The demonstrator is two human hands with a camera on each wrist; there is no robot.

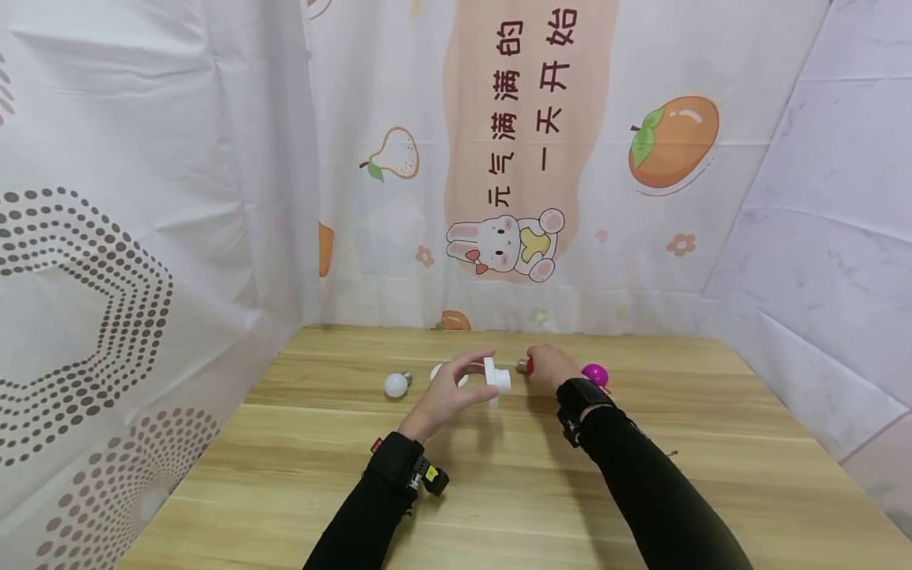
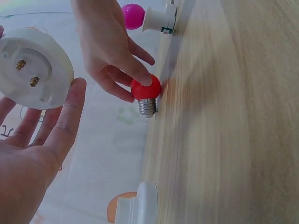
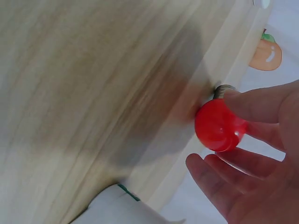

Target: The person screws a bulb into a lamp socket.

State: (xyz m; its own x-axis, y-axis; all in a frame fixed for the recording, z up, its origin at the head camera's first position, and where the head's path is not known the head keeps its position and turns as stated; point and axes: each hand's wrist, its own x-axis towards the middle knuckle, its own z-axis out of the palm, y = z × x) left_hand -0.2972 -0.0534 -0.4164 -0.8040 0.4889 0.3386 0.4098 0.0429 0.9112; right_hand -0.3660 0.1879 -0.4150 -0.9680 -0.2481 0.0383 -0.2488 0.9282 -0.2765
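My left hand (image 1: 443,400) holds a white round lamp holder (image 1: 502,381) above the table, thumb and fingers around its rim. In the left wrist view the flat back of this lamp holder (image 2: 44,77) shows two brass screws. Farther right, my right hand (image 1: 554,369) pinches a red light bulb (image 3: 218,126) low at the tabletop. The thumb lies by the bulb's metal screw base (image 2: 147,107), with fingers on the other side. Whether the bulb still touches the wood I cannot tell.
A white bulb (image 1: 396,385) lies on the left of the wooden table (image 1: 541,491). Another white lamp holder (image 2: 147,205) stands partly behind my left hand. Right of my right hand, a magenta bulb (image 2: 133,17) sits in a white lamp holder (image 2: 159,19). A printed curtain (image 1: 399,237) hangs behind.
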